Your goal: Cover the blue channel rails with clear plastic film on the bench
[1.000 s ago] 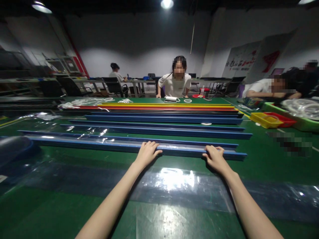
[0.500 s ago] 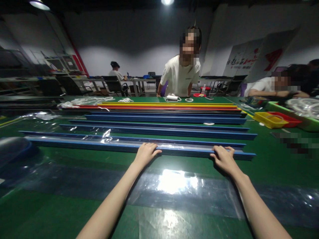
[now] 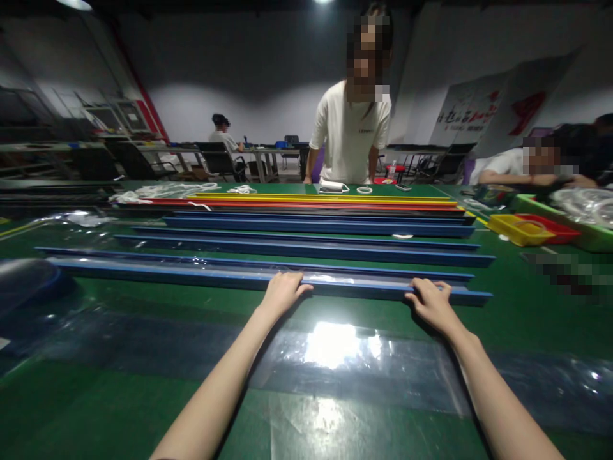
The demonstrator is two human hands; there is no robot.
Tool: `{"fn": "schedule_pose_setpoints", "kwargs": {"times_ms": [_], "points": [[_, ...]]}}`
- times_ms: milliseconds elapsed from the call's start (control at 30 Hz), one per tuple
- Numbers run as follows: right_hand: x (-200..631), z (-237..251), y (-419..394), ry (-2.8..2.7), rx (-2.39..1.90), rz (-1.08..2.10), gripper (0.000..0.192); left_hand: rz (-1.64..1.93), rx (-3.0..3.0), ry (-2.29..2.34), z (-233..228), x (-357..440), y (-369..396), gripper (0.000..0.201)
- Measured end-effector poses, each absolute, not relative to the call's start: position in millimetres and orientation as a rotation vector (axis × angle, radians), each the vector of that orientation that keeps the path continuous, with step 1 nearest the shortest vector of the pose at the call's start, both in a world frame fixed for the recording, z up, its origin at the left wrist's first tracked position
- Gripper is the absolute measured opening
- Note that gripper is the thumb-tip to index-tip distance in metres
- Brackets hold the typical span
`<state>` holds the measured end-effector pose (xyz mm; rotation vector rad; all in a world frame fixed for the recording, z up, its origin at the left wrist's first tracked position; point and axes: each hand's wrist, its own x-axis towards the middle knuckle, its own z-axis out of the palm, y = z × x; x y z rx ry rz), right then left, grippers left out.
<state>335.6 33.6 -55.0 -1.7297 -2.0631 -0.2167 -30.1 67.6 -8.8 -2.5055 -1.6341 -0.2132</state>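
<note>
Head view, green table (image 3: 143,409).

Left hand (image 3: 282,292): laid over the near edge of the nearest blue rail (image 3: 191,276), fingers together and curled over its top, thumb out to the right along the rail. Whether the fingertips grip the far side cannot be told.

Right hand (image 3: 431,300): on the same rail near its right end, fingers close together and hooked over the top edge, thumb under or behind; not visible.

Rail: long, lies crosswise on the table, running from far left to just past the right hand. Clear film (image 3: 330,279) sits in or on it between the 2 hands, glinting.

Plastic sheet (image 3: 335,358): clear, flat on the table between the rail and the person, under both forearms, with a bright lamp glare.

Behind the rail: more blue rails (image 3: 306,246) parallel to it, then a red rail (image 3: 297,206) and a yellow rail (image 3: 316,198).

Far side: a person in a white shirt (image 3: 352,131) stands at the table edge. White tape rolls (image 3: 364,190) lie just in front of them.

Right: yellow tray (image 3: 510,229), red tray (image 3: 550,231), green bin (image 3: 582,237) touching in a row. Other people are seated beyond.
</note>
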Motion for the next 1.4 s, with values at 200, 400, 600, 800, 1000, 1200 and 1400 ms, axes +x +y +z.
{"fn": "schedule_pose_setpoints", "kwargs": {"times_ms": [200, 400, 600, 800, 1000, 1200, 1400], "points": [[335.6, -54.8, 34.7, -2.036, -1.726, -0.161, 0.014, -0.202, -2.495, -1.653, -6.7, -28.0, 64.9, 0.034], [335.1, -55.2, 34.7, -2.026, -1.727, -0.132, 0.014, -0.239, -2.501, -1.669, -7.6, -27.9, 64.3, 0.033], [334.2, -54.9, 32.9, -2.038, -1.728, -0.153, 0.014, -0.329, -2.513, -1.639, -13.6, -29.9, 66.5, 0.032], [331.6, -56.5, 31.8, -2.022, -1.747, -0.210, 0.014, -0.384, -2.510, -1.590, -20.6, -32.3, 69.9, 0.036], [328.0, -52.0, 33.0, -2.012, -1.836, -0.118, 0.016, -0.297, -2.489, -1.637, -18.4, -32.4, 72.4, 0.043], [321.8, -45.8, 34.9, -2.006, -1.916, -0.099, 0.015, -0.281, -2.519, -1.624, -14.7, -32.5, 72.9, 0.045], [266.3, -30.9, 30.4, -2.203, -1.719, -0.131, 0.020, -0.330, -2.548, -1.583, -18.4, -35.0, 75.6, 0.044]]}}
